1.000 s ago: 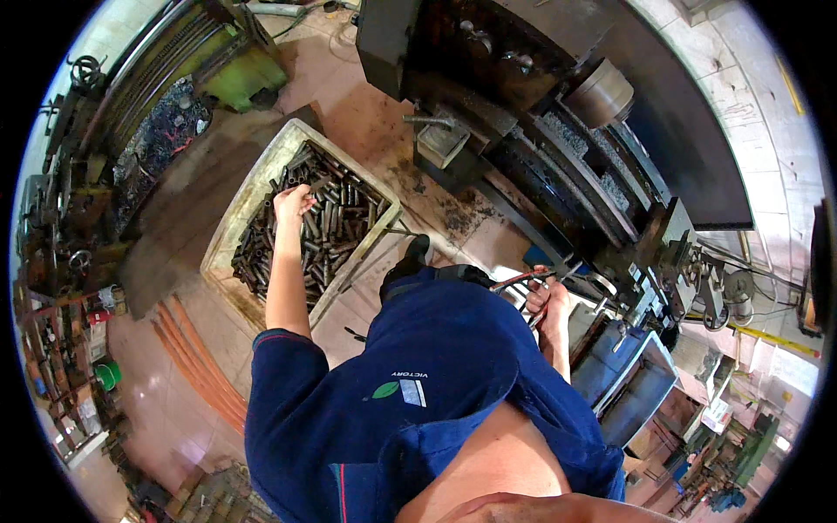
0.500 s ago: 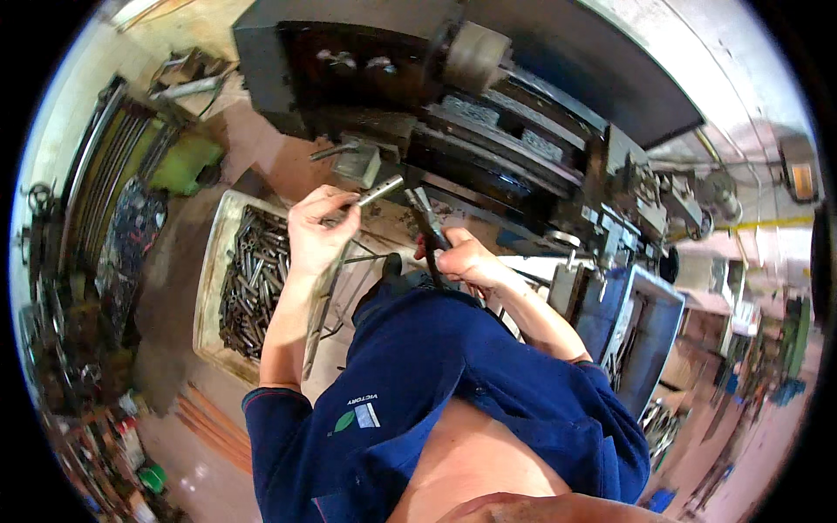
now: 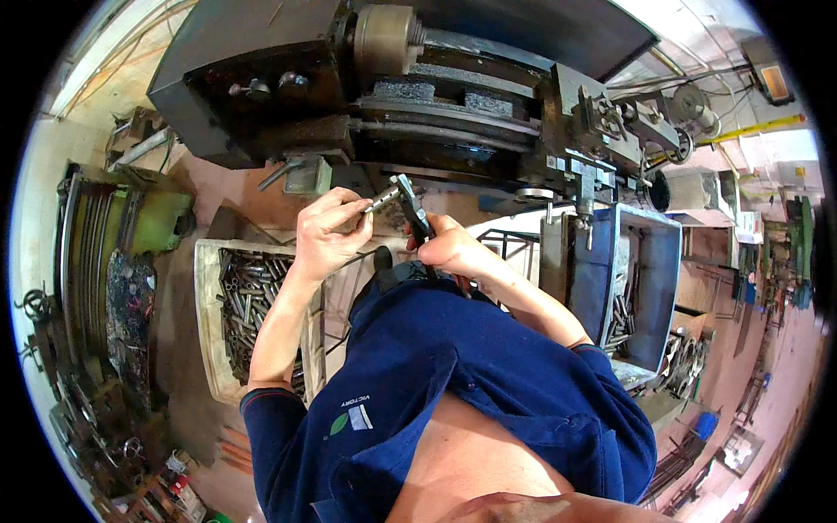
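- The hands work in the open gap between the person's chest and the lathe (image 3: 418, 96); the pale crate (image 3: 209, 322) of metal rods sits low on the left, the blue bin (image 3: 654, 279) on the right.
- A second ago the left hand (image 3: 327, 235) was down in the crate; now it is raised, close beside the right hand (image 3: 449, 248).
- Left grip: fingers pinched on a short metal rod (image 3: 382, 202), held just in front of the lathe.
- Right grip: clenched round the dark caliper (image 3: 414, 213), whose head meets the rod's end between both hands.
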A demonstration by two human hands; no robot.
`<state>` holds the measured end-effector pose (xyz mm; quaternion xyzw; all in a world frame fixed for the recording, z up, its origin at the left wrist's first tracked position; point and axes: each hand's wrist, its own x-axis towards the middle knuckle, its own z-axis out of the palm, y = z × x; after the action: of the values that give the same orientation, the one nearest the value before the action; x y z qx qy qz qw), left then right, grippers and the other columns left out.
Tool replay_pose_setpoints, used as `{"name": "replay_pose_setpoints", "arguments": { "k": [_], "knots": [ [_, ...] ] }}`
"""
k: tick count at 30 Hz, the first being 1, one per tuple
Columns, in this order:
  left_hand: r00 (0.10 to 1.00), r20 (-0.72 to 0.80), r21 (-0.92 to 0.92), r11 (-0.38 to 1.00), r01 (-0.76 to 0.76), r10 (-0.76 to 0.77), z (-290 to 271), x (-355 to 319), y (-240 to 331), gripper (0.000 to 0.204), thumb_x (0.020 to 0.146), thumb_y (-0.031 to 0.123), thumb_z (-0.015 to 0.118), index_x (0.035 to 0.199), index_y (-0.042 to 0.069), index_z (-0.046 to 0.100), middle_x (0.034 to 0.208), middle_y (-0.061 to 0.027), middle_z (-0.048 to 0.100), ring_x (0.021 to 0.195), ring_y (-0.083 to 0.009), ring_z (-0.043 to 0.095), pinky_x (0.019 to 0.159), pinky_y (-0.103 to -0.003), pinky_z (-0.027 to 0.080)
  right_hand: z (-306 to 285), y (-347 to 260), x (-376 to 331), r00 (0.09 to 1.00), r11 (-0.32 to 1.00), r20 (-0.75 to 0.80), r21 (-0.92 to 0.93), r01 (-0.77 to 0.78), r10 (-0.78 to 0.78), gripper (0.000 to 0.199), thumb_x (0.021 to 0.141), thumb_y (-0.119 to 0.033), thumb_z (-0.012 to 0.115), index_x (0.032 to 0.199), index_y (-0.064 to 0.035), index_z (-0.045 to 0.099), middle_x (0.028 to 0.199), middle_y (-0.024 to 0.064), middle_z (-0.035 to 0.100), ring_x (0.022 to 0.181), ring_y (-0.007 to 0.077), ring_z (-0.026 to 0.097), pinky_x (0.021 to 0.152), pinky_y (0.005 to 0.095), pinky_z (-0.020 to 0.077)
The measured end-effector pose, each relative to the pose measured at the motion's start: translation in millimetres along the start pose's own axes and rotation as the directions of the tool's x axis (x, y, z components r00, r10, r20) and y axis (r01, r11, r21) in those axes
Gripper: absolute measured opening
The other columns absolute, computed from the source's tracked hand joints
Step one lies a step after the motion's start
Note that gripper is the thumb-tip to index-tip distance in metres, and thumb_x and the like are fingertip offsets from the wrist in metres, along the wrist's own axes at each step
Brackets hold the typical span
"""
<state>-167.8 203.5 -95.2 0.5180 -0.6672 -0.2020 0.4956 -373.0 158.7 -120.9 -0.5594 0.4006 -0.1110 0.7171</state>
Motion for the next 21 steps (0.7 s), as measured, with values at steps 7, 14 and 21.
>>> {"name": "replay_pose_setpoints", "arguments": {
  "k": [7, 14, 21],
  "knots": [
    [0.987, 0.153, -0.106, 0.992, 0.074, -0.058, 0.6, 18.1, -8.8, 0.016, 0.067, -0.001, 0.065, 0.082, -0.005, 0.063, 0.075, -0.0113, 0.060, 0.067, -0.0178, 0.058, 0.061, -0.025, 0.044, -0.2, 6.6, -0.8, 0.984, 0.972, -0.175, -0.235, -0.015, -0.027, 0.031, 0.059, -0.019, 0.056, 0.081, 0.0012, 0.049, 0.068, 0.0171, 0.053, 0.069, 0.0276, 0.054, 0.064, 0.0351, 0.0414],
    [0.966, 0.252, -0.173, 0.979, 0.106, -0.060, 1.5, 30.2, -25.3, 0.015, 0.068, 0.003, 0.065, 0.081, -0.004, 0.064, 0.074, -0.0113, 0.061, 0.068, -0.0183, 0.058, 0.062, -0.026, 0.044, 3.1, 3.5, -3.8, 0.960, 0.979, -0.281, -0.200, -0.049, -0.009, 0.027, 0.059, -0.018, 0.055, 0.077, 0.0008, 0.049, 0.069, 0.0179, 0.053, 0.069, 0.0290, 0.053, 0.064, 0.0357, 0.0404],
    [0.942, 0.336, -0.260, 0.962, 0.084, 0.009, 3.1, 45.9, -40.5, 0.015, 0.069, 0.006, 0.065, 0.080, -0.003, 0.064, 0.074, -0.0105, 0.061, 0.068, -0.0183, 0.058, 0.062, -0.026, 0.044, 11.4, 5.2, -5.2, 0.963, 0.994, -0.269, 0.102, 0.026, 0.003, 0.026, 0.059, -0.014, 0.055, 0.081, -0.0010, 0.049, 0.065, 0.0047, 0.044, 0.064, 0.0156, 0.043, 0.057, 0.0298, 0.0346]
  ]
}}
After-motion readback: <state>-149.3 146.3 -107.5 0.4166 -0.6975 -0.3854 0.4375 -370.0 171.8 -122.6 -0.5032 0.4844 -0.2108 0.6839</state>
